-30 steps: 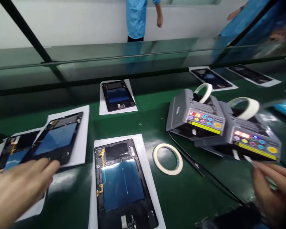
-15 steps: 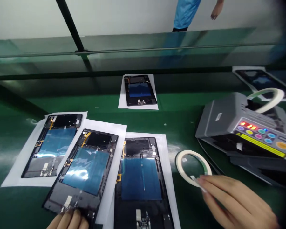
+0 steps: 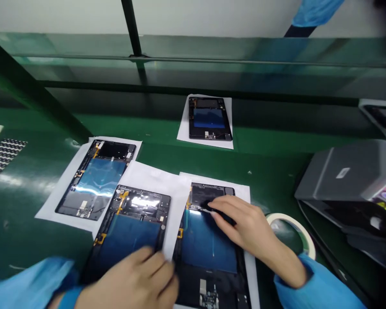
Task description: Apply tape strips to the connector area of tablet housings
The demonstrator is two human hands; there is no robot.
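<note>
My right hand [image 3: 244, 219] pinches a small whitish strip [image 3: 206, 210] over the upper part of the right opened tablet [image 3: 209, 244], near the top edge of its blue battery area. Curled and blurred by motion, my left hand [image 3: 135, 279] is over the lower part of the middle tablet [image 3: 131, 231]; its fingertips are hidden. Both tablets lie on white sheets. A third opened tablet [image 3: 99, 176] rests on paper at the left. The tape roll [image 3: 309, 240] lies beside my right forearm, partly covered by it.
Farther back, another opened tablet [image 3: 209, 118] lies on paper. At the right stands a grey machine [image 3: 347, 171] with lit buttons and a cable. A black-and-white patterned sheet [image 3: 4, 159] is at the far left. Behind a rail, a person's blue clothing [image 3: 315, 13] shows.
My right hand has moved left from the tape roll to the right tablet, carrying the strip. My left hand has shifted right and covers more of the middle tablet. The view has turned left.
</note>
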